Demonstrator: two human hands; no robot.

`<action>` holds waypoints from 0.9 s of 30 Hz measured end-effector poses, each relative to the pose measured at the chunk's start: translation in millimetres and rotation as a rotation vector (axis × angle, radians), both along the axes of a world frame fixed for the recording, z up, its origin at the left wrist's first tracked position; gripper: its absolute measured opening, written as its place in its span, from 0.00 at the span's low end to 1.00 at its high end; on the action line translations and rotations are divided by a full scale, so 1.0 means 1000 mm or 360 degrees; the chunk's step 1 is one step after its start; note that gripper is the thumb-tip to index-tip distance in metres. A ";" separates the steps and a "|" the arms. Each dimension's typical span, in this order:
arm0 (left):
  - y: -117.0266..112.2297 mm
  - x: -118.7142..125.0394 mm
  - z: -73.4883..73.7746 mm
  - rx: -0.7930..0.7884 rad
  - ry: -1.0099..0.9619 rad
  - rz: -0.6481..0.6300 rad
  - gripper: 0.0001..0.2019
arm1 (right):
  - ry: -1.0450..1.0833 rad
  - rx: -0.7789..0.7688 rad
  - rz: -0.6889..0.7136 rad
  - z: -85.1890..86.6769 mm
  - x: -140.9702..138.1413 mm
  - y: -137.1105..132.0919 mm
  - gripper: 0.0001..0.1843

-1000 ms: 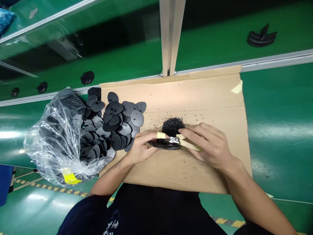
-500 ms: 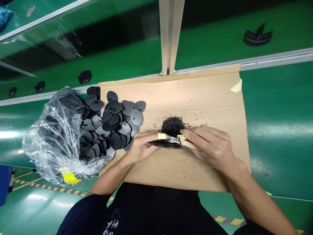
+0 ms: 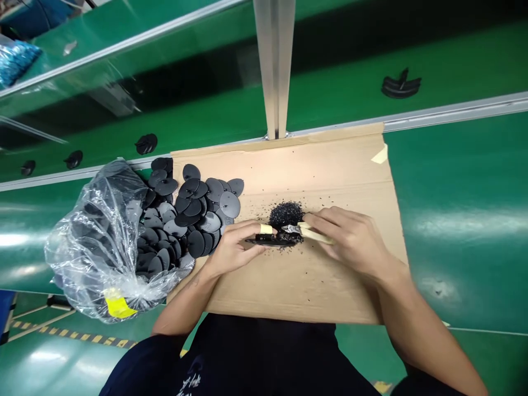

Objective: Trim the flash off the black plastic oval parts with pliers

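Observation:
Between the thumb and fingers of my left hand (image 3: pixel 235 248), one finger wrapped in yellow tape, a black plastic disc (image 3: pixel 272 241) is pinched nearly edge-on. My right hand (image 3: pixel 350 236) is closed around cutting pliers (image 3: pixel 315 233) with cream handles. Their metal jaws are at the right part of the disc; whether they touch it I cannot tell. Just behind lies a heap of small black plastic bits (image 3: pixel 286 213) on the cardboard sheet (image 3: pixel 264 294). To the left, a pile of black discs (image 3: pixel 208 221) spreads over the cardboard's edge.
A clear plastic bag (image 3: pixel 94 247) with more discs and a yellow label lies at the left. Beyond the cardboard, a metal rail (image 3: pixel 454 113) and an upright post (image 3: pixel 275 71) border a green belt carrying several black parts (image 3: pixel 401 85).
The pliers have drawn slightly back and their jaws are now more visible above the disc. The view has shifted, and the parts on the belt appear moved a little.

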State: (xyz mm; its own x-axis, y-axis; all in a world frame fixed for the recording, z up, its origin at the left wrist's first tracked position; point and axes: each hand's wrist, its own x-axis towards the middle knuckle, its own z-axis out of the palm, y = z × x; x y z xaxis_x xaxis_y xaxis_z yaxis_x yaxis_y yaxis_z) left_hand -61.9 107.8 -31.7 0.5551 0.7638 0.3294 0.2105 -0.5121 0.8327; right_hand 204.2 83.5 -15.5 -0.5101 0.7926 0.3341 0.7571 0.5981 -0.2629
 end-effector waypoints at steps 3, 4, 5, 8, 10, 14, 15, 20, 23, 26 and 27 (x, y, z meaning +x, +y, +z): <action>0.003 0.004 0.002 0.0075 0.0141 -0.0116 0.07 | -0.0009 -0.0094 0.0055 0.002 0.000 -0.002 0.10; 0.004 0.005 0.002 0.0107 0.0196 -0.0136 0.06 | 0.0007 -0.0132 0.0053 0.003 0.001 -0.002 0.10; 0.004 0.005 0.002 0.0138 0.0236 -0.0139 0.06 | 0.0032 -0.0172 0.0038 0.004 0.001 -0.002 0.10; 0.004 0.004 0.001 0.0156 0.0286 -0.0071 0.07 | 0.0210 -0.0300 -0.0025 0.007 0.004 -0.002 0.11; 0.001 0.004 0.001 0.0113 0.0289 0.0001 0.05 | 0.0415 -0.0374 -0.0018 0.010 0.003 -0.001 0.14; -0.002 0.015 0.004 0.0077 0.0275 0.0035 0.09 | 0.0779 -0.0392 0.0114 0.012 -0.007 -0.001 0.13; -0.001 0.017 0.006 0.0079 0.0284 0.0000 0.11 | 0.0821 -0.0350 0.0159 0.011 -0.009 -0.001 0.09; 0.017 0.015 0.017 -0.0207 0.0338 -0.0327 0.18 | 0.0846 -0.0090 0.0343 0.007 -0.009 0.004 0.12; 0.026 0.012 0.020 -0.0511 0.0329 -0.0434 0.17 | 0.0852 -0.0054 0.0381 0.007 -0.009 0.005 0.14; 0.041 0.013 0.030 -0.0598 0.0544 -0.0628 0.12 | 0.0829 -0.0043 0.0368 0.008 -0.009 0.006 0.13; 0.050 0.012 0.036 -0.0495 0.0617 -0.0656 0.11 | 0.0795 -0.0033 0.0331 0.008 -0.007 0.007 0.13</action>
